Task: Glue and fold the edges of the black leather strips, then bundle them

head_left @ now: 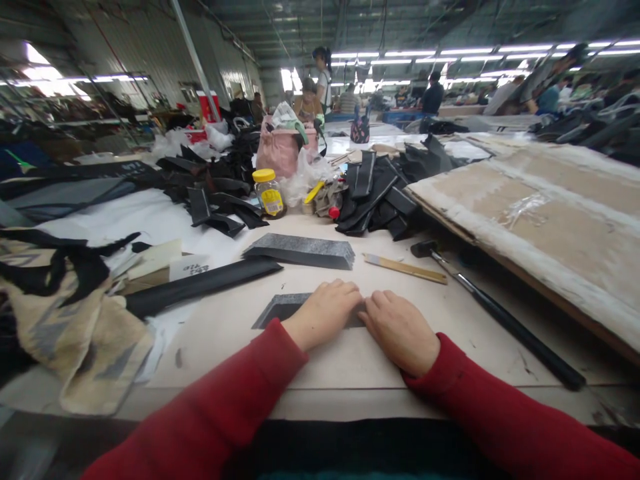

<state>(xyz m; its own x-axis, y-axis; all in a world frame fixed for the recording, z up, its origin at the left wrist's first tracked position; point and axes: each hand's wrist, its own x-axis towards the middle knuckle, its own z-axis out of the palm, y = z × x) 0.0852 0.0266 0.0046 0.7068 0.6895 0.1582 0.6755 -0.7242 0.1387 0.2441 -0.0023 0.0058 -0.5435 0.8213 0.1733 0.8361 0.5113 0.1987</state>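
Observation:
A dark grey strip (280, 308) with angled ends lies on the board-topped table in front of me, its right part hidden under my hands. My left hand (325, 312) rests across it, fingers curled over its right part. Close beside, my right hand (400, 327) has its fingers bent down at the strip's right end; the fingertips of both hands almost meet there. Just beyond is a neat stack of similar grey strips (303, 252). A flat wooden stick (405, 268) lies to the right of that stack.
A long black-handled hammer (510, 321) lies at right, by a raised stack of cardboard sheets (545, 220). Left are a black roll (205, 285) and a stained cloth (80, 333). A yellow-lidded jar (270, 193), a pink bag (285, 147) and heaped black pieces (375, 190) stand behind.

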